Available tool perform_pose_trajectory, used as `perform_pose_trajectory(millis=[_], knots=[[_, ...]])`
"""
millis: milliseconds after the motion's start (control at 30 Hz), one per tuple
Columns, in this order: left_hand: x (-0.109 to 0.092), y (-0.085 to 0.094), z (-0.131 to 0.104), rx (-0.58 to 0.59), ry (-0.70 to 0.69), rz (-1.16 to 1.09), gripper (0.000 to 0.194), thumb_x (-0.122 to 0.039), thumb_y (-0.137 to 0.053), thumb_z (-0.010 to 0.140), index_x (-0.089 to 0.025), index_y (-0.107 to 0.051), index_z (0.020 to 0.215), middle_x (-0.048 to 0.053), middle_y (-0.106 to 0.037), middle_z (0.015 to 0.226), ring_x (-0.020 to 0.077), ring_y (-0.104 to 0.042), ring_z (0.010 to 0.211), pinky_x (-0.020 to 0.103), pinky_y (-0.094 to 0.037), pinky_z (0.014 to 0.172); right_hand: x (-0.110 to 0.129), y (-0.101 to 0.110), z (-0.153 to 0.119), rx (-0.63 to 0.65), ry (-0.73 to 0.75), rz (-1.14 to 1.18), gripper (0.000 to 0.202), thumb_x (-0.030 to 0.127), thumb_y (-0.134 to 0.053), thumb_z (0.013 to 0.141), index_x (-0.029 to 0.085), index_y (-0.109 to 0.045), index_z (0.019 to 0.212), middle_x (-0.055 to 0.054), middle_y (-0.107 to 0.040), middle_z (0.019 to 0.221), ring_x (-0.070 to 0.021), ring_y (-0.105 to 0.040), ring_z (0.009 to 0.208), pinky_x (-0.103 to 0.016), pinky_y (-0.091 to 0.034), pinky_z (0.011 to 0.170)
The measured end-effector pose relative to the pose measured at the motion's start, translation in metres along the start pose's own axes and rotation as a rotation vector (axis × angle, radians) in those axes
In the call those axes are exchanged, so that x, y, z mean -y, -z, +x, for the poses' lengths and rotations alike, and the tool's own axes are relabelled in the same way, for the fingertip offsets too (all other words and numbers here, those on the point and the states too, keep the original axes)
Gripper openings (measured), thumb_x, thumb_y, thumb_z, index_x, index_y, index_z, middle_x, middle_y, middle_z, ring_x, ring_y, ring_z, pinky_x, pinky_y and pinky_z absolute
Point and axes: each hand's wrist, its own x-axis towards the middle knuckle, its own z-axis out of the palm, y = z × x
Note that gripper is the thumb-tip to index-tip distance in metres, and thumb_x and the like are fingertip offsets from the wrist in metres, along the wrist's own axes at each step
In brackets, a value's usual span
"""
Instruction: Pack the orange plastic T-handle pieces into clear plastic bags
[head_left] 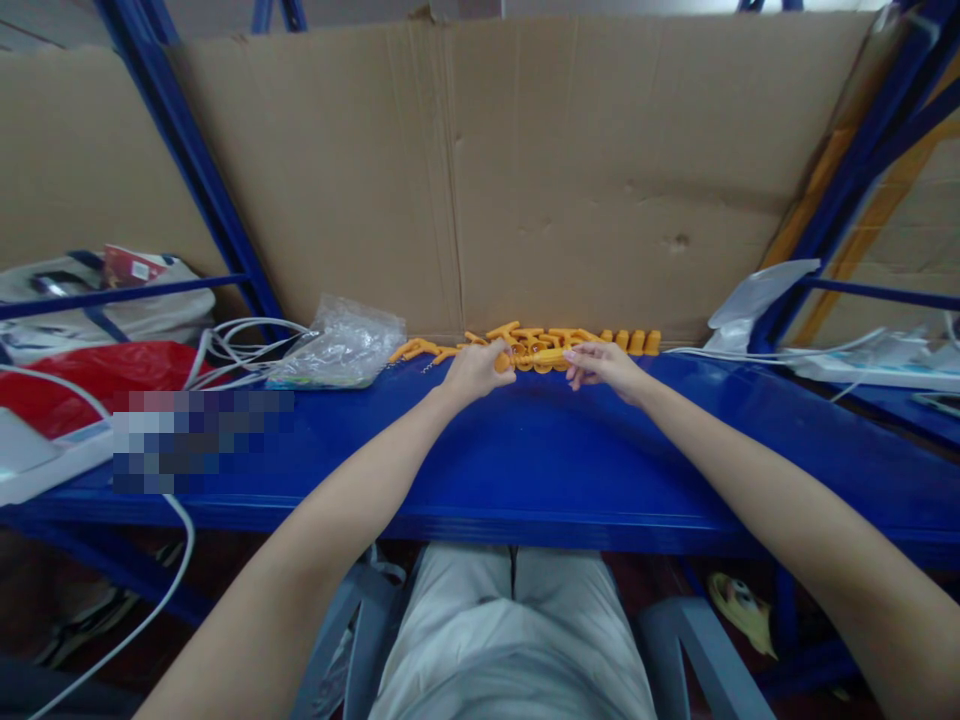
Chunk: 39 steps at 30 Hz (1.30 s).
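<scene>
Both hands meet over the back of the blue table [525,450]. Between them lies an orange plastic part [546,357]. My left hand [480,372] is closed on its left end, which looks round. My right hand [604,367] pinches the other end between thumb and fingers. Behind the hands, several orange pieces [506,329] lie in a row along the cardboard. At the row's left end, orange pieces [412,349] have thin metal spirals. Several short orange pieces [637,342] stand side by side at the right end.
A clear plastic bag [341,345] and white cables [244,335] are at the back left, beside a red bag [90,380]. A cardboard panel [562,180] stands behind the table. At the right are a white plastic piece [750,305] and a power strip [870,370].
</scene>
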Motion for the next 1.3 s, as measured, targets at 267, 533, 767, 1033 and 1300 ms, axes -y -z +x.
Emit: perform_pose_trajectory(millis=[267, 533, 767, 1033, 1300], knots=[[0.001, -0.003, 0.001, -0.052, -0.036, 0.026, 0.030, -0.027, -0.066, 0.078, -0.018, -0.067, 0.107, 0.003, -0.073, 0.078, 0.0196, -0.069, 0.074, 0.025, -0.048, 0.067, 0.002, -0.001, 0.001, 0.003, -0.036, 0.036, 0.041, 0.055, -0.070, 0.078, 0.017, -0.059, 0.068, -0.003, -0.066, 0.067, -0.0098, -0.060, 0.052, -0.023, -0.045, 0.054], [0.000, 0.000, 0.002, 0.038, -0.006, -0.040, 0.035, -0.027, -0.063, 0.083, -0.017, -0.064, 0.116, 0.005, -0.072, 0.083, 0.0204, -0.069, 0.079, 0.028, -0.048, 0.074, 0.002, -0.002, 0.000, -0.025, -0.072, 0.149, 0.032, 0.047, -0.069, 0.082, 0.019, -0.055, 0.076, -0.002, -0.069, 0.073, -0.0091, -0.062, 0.052, -0.024, -0.052, 0.056], [0.007, -0.001, 0.003, 0.059, 0.005, -0.050, 0.032, -0.026, -0.063, 0.078, -0.020, -0.068, 0.109, 0.001, -0.070, 0.074, 0.0173, -0.066, 0.069, 0.023, -0.044, 0.065, -0.009, 0.000, 0.006, -0.015, 0.039, 0.052, 0.035, 0.043, -0.079, 0.072, 0.020, -0.061, 0.091, -0.003, -0.071, 0.078, -0.0112, -0.062, 0.051, -0.027, -0.055, 0.052], [0.005, -0.001, 0.003, 0.040, 0.011, -0.042, 0.032, -0.026, -0.066, 0.074, -0.019, -0.069, 0.105, 0.001, -0.070, 0.071, 0.0175, -0.066, 0.067, 0.023, -0.043, 0.062, -0.023, 0.004, 0.017, 0.004, 0.226, -0.024, 0.047, 0.045, -0.083, 0.062, 0.018, -0.064, 0.095, -0.002, -0.069, 0.077, -0.0155, -0.065, 0.056, -0.038, -0.057, 0.069], [0.001, 0.003, 0.002, 0.034, 0.023, -0.021, 0.034, -0.029, -0.067, 0.076, -0.018, -0.067, 0.108, 0.002, -0.072, 0.076, 0.0195, -0.068, 0.074, 0.026, -0.047, 0.071, -0.016, 0.007, 0.014, 0.019, 0.228, -0.014, 0.047, 0.048, -0.084, 0.061, 0.018, -0.063, 0.090, -0.005, -0.070, 0.076, -0.0169, -0.066, 0.057, -0.039, -0.057, 0.072]])
